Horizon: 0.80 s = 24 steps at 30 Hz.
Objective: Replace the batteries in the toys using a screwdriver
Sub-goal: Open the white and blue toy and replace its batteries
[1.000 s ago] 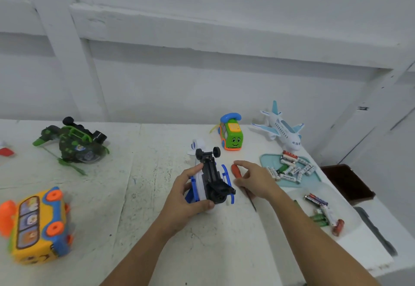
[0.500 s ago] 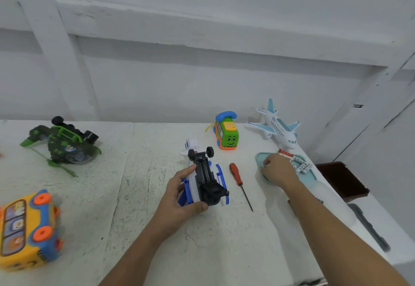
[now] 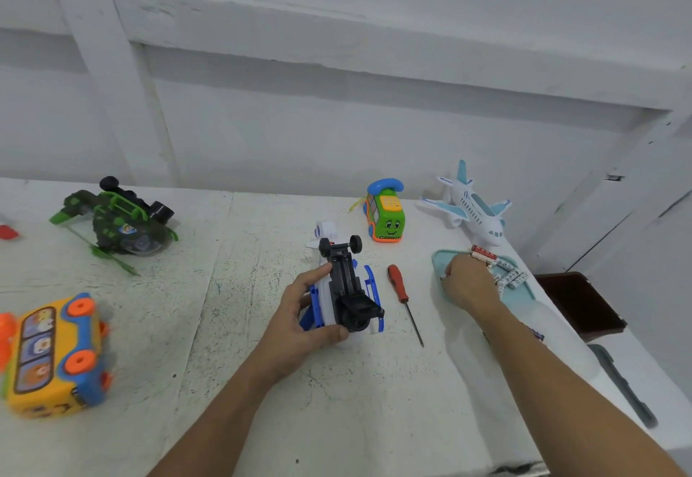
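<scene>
My left hand (image 3: 299,323) grips a white and blue toy helicopter (image 3: 346,289) turned belly up, its black underside and wheels facing me. Just right of it the red-handled screwdriver (image 3: 402,295) lies loose on the table, tip toward me. My right hand (image 3: 468,282) rests palm down in the light blue tray (image 3: 440,257), over several batteries (image 3: 509,274). Its fingers are hidden, so I cannot tell whether they hold a battery.
A green helicopter toy (image 3: 120,224) sits at the back left and a yellow bus toy (image 3: 52,355) at the near left. A green phone toy (image 3: 385,212) and a white plane (image 3: 473,210) stand at the back. A clear tray (image 3: 554,330) lies under my right forearm, and a dark box (image 3: 576,302) sits beyond the table's right edge.
My right hand has let go of the screwdriver, left it on the table, and moved right onto the battery tray. My left hand keeps holding the helicopter.
</scene>
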Tool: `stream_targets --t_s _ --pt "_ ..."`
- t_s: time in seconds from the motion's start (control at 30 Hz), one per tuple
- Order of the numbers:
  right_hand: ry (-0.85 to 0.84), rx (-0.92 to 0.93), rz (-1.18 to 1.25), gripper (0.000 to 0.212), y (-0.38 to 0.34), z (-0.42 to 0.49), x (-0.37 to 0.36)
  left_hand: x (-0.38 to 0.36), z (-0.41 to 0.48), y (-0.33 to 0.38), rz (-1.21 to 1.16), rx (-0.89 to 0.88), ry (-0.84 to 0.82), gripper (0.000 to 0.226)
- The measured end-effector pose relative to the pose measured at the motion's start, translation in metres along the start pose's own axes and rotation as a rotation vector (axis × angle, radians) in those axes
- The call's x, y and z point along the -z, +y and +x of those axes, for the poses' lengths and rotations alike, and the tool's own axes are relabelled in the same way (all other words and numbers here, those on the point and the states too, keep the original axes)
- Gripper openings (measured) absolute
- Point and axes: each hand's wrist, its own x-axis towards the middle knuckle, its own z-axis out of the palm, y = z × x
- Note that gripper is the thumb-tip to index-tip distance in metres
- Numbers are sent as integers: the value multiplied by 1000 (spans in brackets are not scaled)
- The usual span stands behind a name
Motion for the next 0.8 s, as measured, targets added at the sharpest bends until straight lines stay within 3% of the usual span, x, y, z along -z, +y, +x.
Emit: stream_targets --t_s 0.1,0.17,0.23,0.3,0.4,0.53,0.67,0.8 --pt "23 12 33 26 -2 -4 6 0 0 1 -2 8 -3 85" --pt "43 35 190 14 -8 -7 17 0 0 1 4 5 -6 86" --pt "-69 -11 606 11 -19 -17 32 0 0 0 5 3 -5 86" --pt "-299 -66 1077 9 -33 -33 46 0 0 0 2 7 1 86" --pt "-432 -27 1370 14 -53 -52 61 0 0 0 2 10 1 85" --pt "-434 35 1493 16 -73 -71 64 1 1 -2 10 2 2 83" --pt "-425 125 1429 6 -84 -82 57 0 1 -2 16 -6 4 82" --pt "-437 192 1356 23 -88 -87 56 0 1 -2 19 -6 4 81"
